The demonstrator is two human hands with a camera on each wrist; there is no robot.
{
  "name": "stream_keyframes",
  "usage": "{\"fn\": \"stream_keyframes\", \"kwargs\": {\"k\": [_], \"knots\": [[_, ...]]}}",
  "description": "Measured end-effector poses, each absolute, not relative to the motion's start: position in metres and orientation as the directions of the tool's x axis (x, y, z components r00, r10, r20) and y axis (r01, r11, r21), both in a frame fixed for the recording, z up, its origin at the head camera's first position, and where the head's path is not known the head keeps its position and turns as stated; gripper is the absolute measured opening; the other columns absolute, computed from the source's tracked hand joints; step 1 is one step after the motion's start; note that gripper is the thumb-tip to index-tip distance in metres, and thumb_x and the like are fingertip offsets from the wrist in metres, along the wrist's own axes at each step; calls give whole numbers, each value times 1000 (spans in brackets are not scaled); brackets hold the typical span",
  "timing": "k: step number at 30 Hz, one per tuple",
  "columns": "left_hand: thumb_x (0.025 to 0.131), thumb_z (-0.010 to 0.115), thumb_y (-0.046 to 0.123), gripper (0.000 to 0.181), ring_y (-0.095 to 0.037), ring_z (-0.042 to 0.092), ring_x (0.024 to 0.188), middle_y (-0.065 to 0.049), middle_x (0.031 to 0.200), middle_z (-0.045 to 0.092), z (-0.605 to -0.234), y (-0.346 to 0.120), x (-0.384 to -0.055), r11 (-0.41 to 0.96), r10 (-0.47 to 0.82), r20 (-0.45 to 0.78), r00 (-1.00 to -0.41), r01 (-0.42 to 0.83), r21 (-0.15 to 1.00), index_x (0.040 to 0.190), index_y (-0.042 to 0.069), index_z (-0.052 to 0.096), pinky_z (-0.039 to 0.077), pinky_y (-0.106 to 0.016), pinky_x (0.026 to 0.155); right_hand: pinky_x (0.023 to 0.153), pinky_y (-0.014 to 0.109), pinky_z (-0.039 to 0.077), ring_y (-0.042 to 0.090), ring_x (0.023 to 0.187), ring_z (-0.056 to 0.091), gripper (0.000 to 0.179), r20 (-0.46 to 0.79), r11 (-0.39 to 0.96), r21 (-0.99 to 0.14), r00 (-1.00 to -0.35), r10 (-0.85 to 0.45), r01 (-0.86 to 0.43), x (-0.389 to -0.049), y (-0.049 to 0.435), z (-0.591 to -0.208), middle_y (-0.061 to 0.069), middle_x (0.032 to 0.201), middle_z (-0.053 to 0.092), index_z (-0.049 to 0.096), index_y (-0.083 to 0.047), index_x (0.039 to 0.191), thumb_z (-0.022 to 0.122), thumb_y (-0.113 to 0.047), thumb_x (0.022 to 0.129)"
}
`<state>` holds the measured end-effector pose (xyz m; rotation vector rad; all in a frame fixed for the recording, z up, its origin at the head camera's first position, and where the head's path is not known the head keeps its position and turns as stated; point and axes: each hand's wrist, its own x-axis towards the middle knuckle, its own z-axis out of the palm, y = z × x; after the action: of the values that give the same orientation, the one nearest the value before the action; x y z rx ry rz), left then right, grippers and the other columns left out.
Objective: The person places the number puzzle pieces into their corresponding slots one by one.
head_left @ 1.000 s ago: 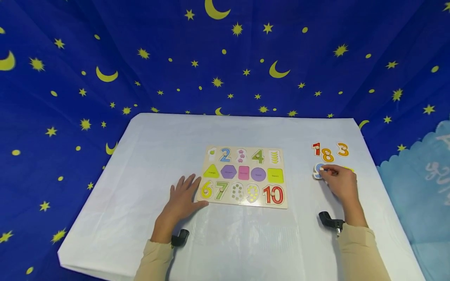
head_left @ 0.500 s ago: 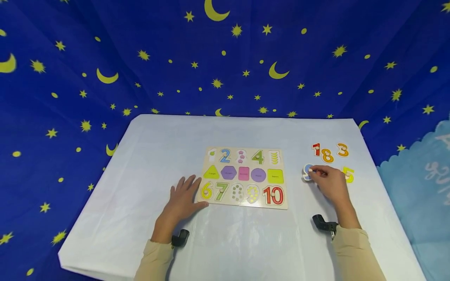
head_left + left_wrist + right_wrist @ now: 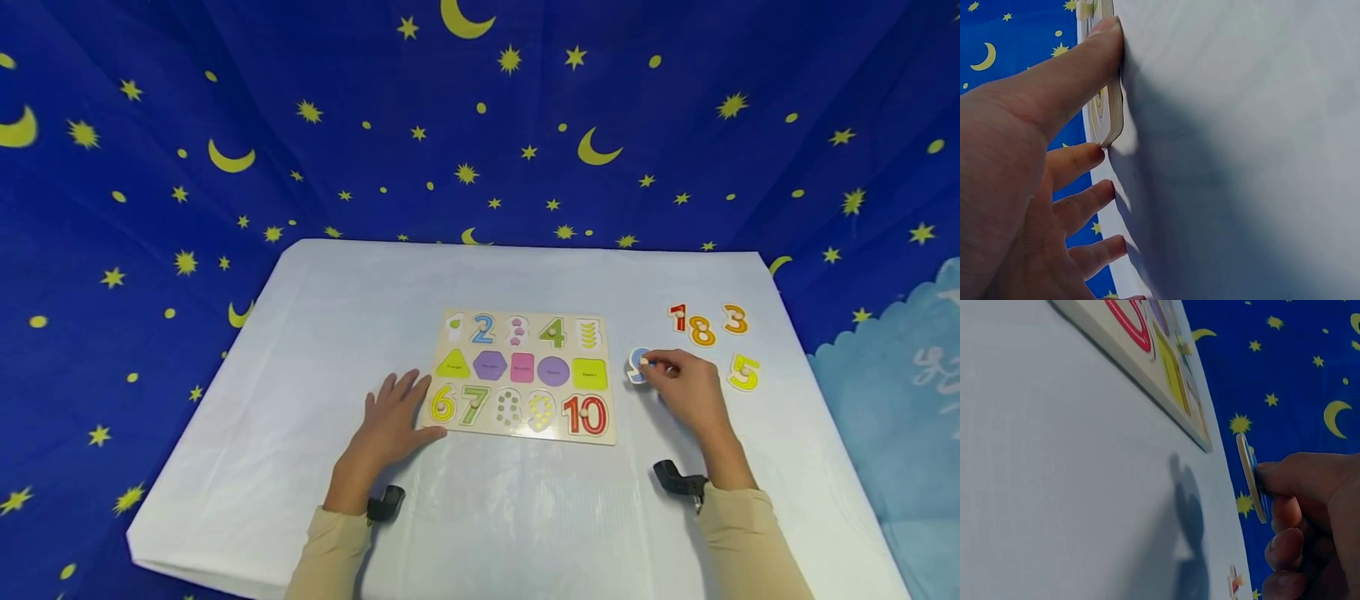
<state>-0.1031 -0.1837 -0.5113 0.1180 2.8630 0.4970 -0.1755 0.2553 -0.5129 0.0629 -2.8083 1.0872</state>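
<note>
As the right hand (image 3: 686, 387) slides leftward, the blue number piece (image 3: 636, 363) comes with it, and look how far it has travelled: a second ago it sat just below the orange 8 (image 3: 702, 332), and now it's up beside the right edge of the puzzle board (image 3: 534, 332)! That sweep has fully uncovered the yellow 5 (image 3: 744, 372), which was mostly tucked behind the hand; the red 1 (image 3: 678, 318) and orange 3 (image 3: 736, 319) haven't budged. Over on the other side, the left hand (image 3: 393, 425) holds its station, fingers spread apart, thumb against the board's near edge by the corner. Now to the piece itself: blue figure, white border, partly covered by the fingertips, and the right wrist view catches it nearly edge-on, a thin pale rim with a blue face, held clear of the white table (image 3: 360, 317), right thumb and fingers pinched tightly on it.
</note>
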Motion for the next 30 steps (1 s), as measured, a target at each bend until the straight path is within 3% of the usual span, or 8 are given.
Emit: {"fn": "stream_keyframes", "kwargs": {"k": [30], "knots": [[78,73,54,94,-41,7,143,-13,156,22,-511,-183,-103,936,108,-221,-969,25,351,151,13,31,7,-68,106,54,29,41,16,63,51,18,100,701,-693,-986,-136,-167,-167,204,-517,0,73,59,73,-8,98,74,-19,84]]}}
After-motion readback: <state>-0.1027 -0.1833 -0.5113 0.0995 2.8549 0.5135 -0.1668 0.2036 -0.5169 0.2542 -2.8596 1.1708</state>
